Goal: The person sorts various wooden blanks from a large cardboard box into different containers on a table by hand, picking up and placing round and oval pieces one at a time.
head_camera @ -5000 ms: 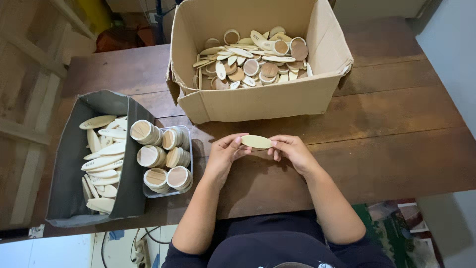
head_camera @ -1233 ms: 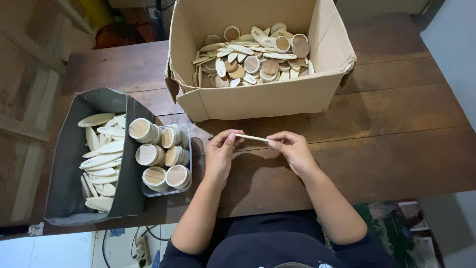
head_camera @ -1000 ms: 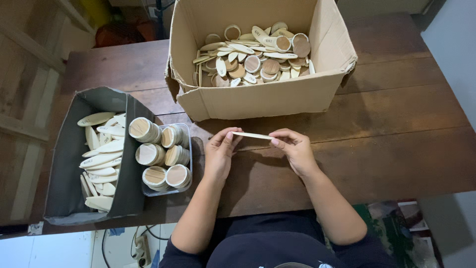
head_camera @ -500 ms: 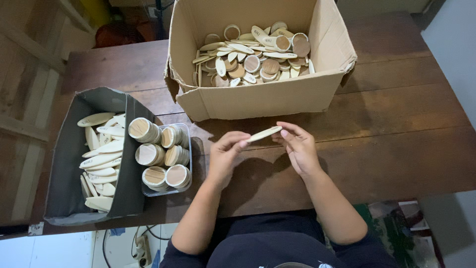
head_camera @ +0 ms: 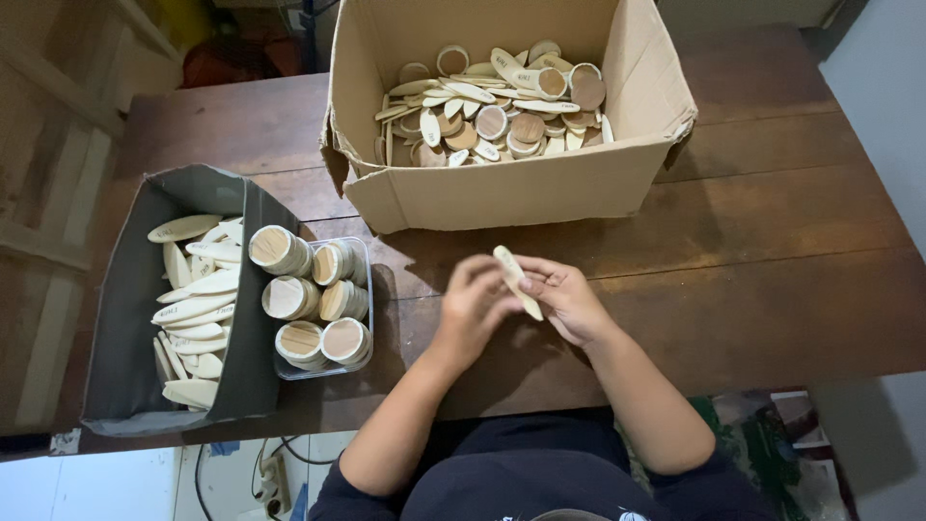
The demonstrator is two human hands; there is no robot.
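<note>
Head view: both hands (head_camera: 521, 304) pinch a pale oval wooden piece (head_camera: 517, 282) below the cardboard box (head_camera: 502, 188).

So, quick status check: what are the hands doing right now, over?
Left hand and right hand both pinching one oval wooden piece, tilted on edge above the table. Cardboard box just beyond; nothing in the way.

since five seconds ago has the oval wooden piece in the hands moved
Yes. The oval wooden piece lay flat and crosswise between both hands; now it stands tilted on edge, its far end pointing toward the cardboard box, at about the same spot.
</note>
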